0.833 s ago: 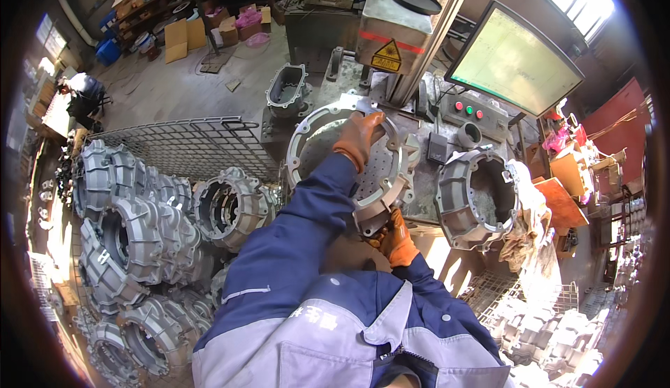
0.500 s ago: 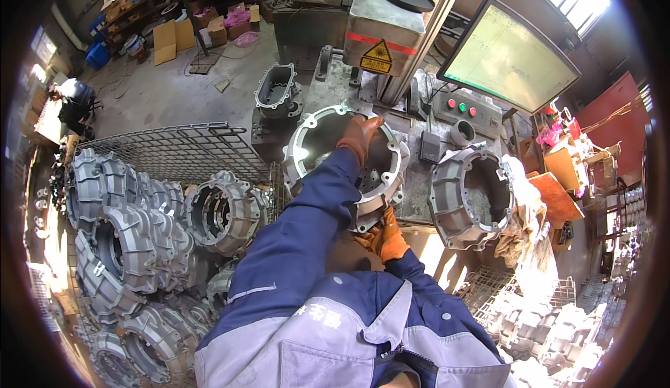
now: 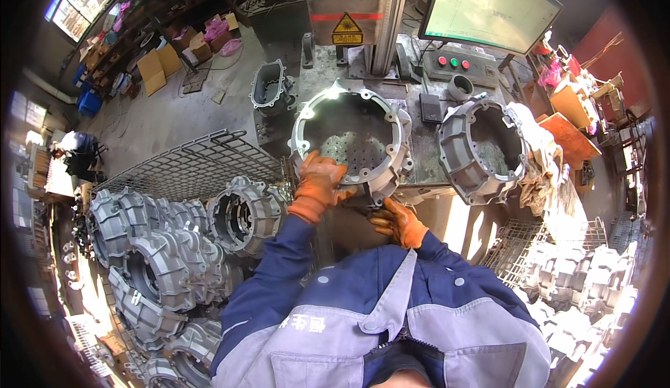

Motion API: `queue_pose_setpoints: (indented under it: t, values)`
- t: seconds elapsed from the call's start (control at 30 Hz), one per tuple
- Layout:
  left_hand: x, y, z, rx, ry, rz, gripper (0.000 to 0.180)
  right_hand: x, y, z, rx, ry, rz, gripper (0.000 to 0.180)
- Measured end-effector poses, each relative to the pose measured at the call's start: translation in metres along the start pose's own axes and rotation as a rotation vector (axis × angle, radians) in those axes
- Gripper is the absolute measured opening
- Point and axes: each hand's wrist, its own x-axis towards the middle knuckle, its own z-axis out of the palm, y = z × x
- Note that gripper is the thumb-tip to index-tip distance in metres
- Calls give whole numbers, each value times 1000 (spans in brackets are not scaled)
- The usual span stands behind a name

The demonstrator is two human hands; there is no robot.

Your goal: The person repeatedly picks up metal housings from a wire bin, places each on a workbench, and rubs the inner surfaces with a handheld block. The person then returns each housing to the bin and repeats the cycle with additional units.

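Observation:
A large round grey cast-metal housing (image 3: 395, 152) stands on the bench in front of me, its open mouth up. My left hand (image 3: 317, 187), in an orange glove, is closed over its near-left rim, fingers on the edge and thumb along the outer wall. Just below the near edge is my right hand (image 3: 400, 225), also gloved in orange. Its thumb reaches up by a lug of the housing; the slightly bent fingers point left, apart from the thumb, with nothing visible in them. Whether the thumb touches the lug, I cannot tell.
Another round housing (image 3: 450, 152) stands right, beside a cloth (image 3: 543, 147). A smaller oval casting (image 3: 269, 84) sits left. Behind are a machine head (image 3: 345, 8) on a column, a button box (image 3: 460, 67) and a monitor (image 3: 492, 11). Stacked housings (image 3: 167, 269) lie near a wire-mesh panel (image 3: 188, 161).
My left hand has come out of the housing's far inner side to its near-left rim. My right hand has drawn slightly down from the near edge. The view has shifted.

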Motion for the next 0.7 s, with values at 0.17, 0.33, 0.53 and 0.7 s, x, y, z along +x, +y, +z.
queue_pose_setpoints:
  t: [0.17, 0.33, 0.53, 0.7]
  values:
    - [3, -2, 20, 27, 163, 13, 43, 24, 5, 5, -11, 116, -132, 30]
    - [5, 1, 26, 36, 178, -21, 46, 39, 6, -15, 59, 92, -94, 12]
    - [7, 7, 20, 58, 26, -77, 37, 49, 9, -19, 55, 156, -143, 11]
    - [5, 6, 23, 60, 90, -55, 46, 38, 4, -11, -3, 119, -178, 15]
